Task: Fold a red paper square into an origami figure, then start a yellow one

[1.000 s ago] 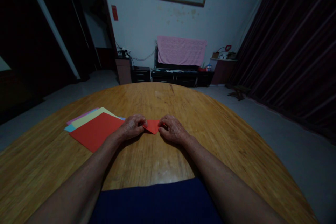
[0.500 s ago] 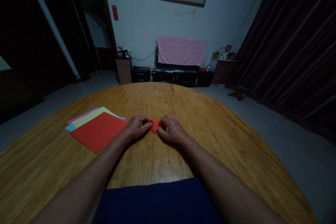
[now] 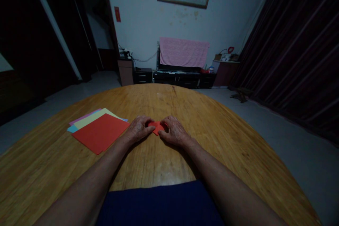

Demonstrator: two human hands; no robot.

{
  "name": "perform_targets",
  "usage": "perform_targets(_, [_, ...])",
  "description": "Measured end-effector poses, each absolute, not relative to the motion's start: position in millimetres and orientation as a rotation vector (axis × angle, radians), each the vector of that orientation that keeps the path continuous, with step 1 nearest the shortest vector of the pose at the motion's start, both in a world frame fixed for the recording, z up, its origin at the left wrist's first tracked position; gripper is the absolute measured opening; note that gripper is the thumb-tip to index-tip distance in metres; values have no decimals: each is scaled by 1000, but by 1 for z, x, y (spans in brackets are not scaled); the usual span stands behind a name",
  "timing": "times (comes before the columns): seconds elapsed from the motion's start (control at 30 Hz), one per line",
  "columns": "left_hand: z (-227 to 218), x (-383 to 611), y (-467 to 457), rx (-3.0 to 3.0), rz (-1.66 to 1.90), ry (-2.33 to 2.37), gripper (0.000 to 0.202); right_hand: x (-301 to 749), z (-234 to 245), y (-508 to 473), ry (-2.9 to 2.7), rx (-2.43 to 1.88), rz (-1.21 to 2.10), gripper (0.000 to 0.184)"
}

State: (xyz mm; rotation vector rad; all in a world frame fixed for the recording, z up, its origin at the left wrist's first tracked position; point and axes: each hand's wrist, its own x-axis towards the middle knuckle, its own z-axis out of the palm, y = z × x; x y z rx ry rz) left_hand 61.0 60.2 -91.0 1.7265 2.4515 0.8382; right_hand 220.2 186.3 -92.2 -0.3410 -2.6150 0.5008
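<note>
Small folded red paper piece (image 3: 156, 127) lies on the round wooden table (image 3: 201, 120) between the fingertips. The left hand (image 3: 139, 129) and right hand (image 3: 173, 131) are curled, seemingly pinching its edges in the dim light. Left of the left fingers lies a flat stack of coloured paper sheets (image 3: 100, 133) — red on top — nothing between

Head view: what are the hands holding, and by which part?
A small folded red paper: left hand pinches its left edge, right hand its right edge.
</note>
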Motion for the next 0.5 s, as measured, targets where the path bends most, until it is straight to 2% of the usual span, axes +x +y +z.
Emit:
perform_targets(0.13, [-93, 60, 60, 1787, 845, 2504, 38, 223, -85, 185, -2643, -376, 487, 26])
perform_targets(0.27, [-92, 58, 61, 1841, 830, 2582, 37, 225, -79, 187, -2682, -464, 551, 24])
perform_targets(0.4, [-91, 59, 62, 1854, 751, 2649, 30, 224, -78, 188, -2658, -529, 625, 33])
perform_targets(0.5, [-91, 61, 62, 1834, 725, 2651, 28, 223, -77, 187, -2675, -513, 615, 24])
